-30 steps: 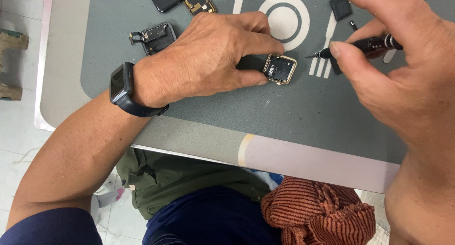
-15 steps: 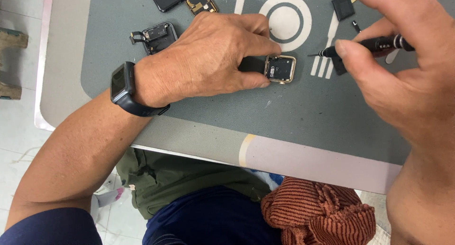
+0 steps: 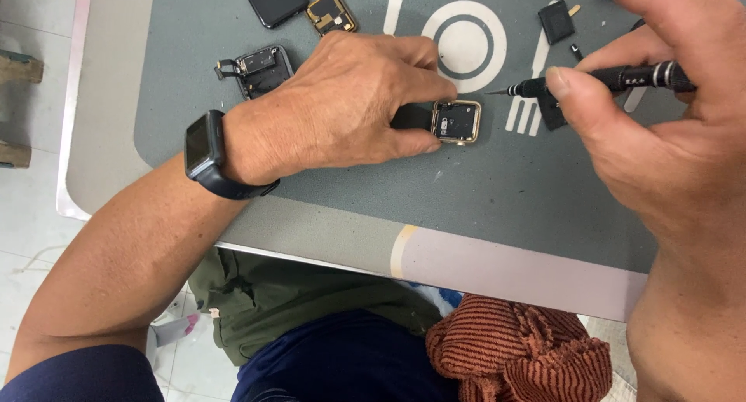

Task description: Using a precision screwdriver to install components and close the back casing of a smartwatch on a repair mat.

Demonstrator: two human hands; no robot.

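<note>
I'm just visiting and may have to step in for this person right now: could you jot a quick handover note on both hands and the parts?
Left hand: pins the small gold-rimmed square watch case on the grey work mat.
Right hand: fingers grip a slim black precision screwdriver, tip hovering just above-right of the case.
Nearby: black watch screen, gold-framed module, open dark case.
Done: case opened, screen off.
Left: the driver has not yet touched the case.

We see a grey mat (image 3: 497,192) over a pale table (image 3: 109,99) | our table's metal edge (image 3: 68,138) catches even light | white tiled floor (image 3: 31,215) at left | wooden piece (image 3: 19,68) at far left
</note>
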